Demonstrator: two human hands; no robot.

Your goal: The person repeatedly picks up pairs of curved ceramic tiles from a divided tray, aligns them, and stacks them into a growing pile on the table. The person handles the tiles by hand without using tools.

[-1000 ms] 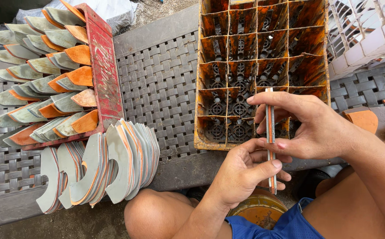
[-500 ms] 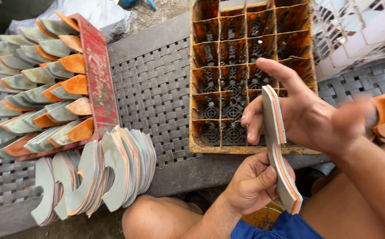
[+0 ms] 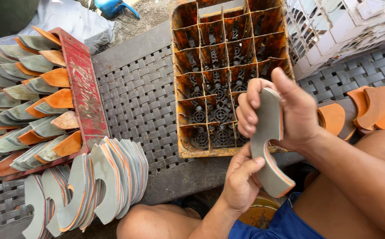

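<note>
Since a second ago we have turned the grey-and-orange sole piece [image 3: 268, 141] flat-face up before the crate [image 3: 228, 75], right hand [image 3: 285, 110] and left hand [image 3: 241, 181] both pinching it, apparently for inspection.

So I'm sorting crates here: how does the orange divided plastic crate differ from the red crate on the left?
The orange divided plastic crate lies flat with its square cells open and empty, their patterned floors showing; the red crate is packed with grey and orange curved pieces sticking out of it. The orange crate sits just beyond the person's hands, while the red crate lies off to the left, beside a row of loose grey curved pieces. Both rest on the grey woven surface.
</note>
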